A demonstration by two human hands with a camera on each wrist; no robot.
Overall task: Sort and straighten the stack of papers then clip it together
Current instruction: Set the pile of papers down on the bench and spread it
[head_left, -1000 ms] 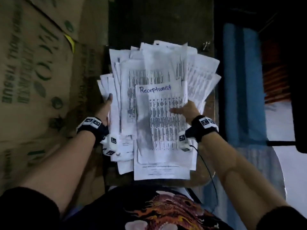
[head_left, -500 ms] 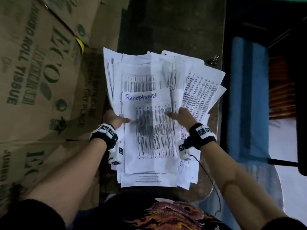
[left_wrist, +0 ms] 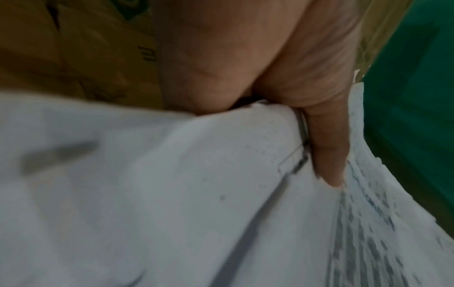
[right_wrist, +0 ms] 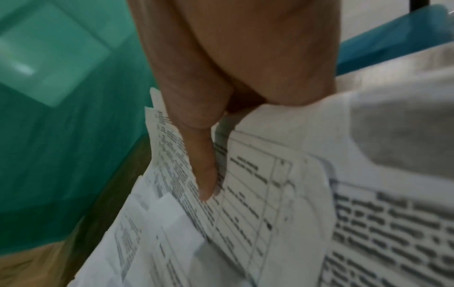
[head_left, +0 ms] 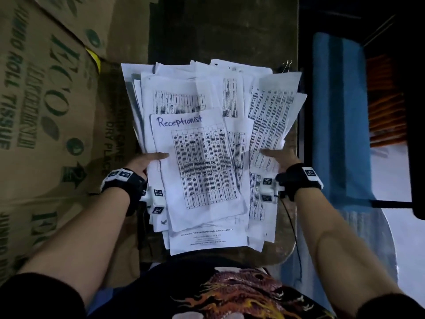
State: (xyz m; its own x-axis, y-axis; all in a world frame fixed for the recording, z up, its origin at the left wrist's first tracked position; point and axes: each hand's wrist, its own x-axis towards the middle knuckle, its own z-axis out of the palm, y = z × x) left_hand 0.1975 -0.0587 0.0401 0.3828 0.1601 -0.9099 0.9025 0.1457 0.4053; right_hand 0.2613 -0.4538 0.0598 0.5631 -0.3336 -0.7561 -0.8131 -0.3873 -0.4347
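A loose, fanned-out stack of printed papers [head_left: 197, 157] lies on the dark table [head_left: 218, 31], and its top sheet has "Receptionist" handwritten on it. My left hand [head_left: 143, 161] holds the stack's left edge, thumb [left_wrist: 326, 151] on top of the sheets [left_wrist: 172, 194]. My right hand [head_left: 279, 157] holds the right edge, thumb [right_wrist: 203, 170] pressed on a printed table sheet [right_wrist: 294, 213]. The fingers of both hands are hidden under the paper. A small metal binder clip [head_left: 287, 65] lies on the table just beyond the stack's far right corner.
Printed cardboard boxes [head_left: 46, 100] stand close along the left side of the table. A blue surface [head_left: 338, 111] runs along the right, with orange items [head_left: 386, 100] behind it. The table's far half beyond the papers is bare dark wood.
My right hand slid off the top sheet to the stack's right edge. My left hand took the left edge with its thumb on top. The papers shifted and fanned differently.
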